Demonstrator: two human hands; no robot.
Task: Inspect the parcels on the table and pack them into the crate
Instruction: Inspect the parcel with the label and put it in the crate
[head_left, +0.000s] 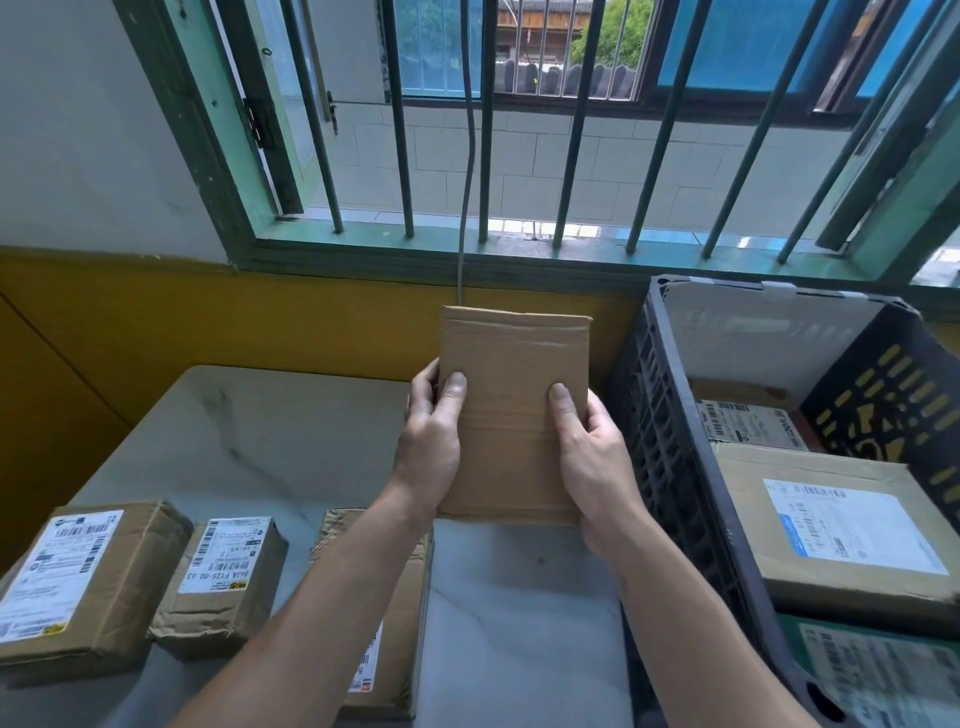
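Left hand (428, 441) and right hand (592, 467) clamp their fingers (457, 387) on one parcel (514, 426), several boxes (841, 530) lie in the crate (670, 441), three wait on the table (260, 441).

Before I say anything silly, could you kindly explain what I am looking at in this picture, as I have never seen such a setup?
There is no machine here. A person wears one wide camera on the head, and it looks down at their own bare hands. The left grip and right grip hold a flat brown parcel upright above the table, with the thumbs on its plain taped face. Three labelled ones lie on the table's near part: a left parcel, a middle parcel and a third parcel partly under the left forearm. On the right stands a dark crate, which already holds packed parcels.
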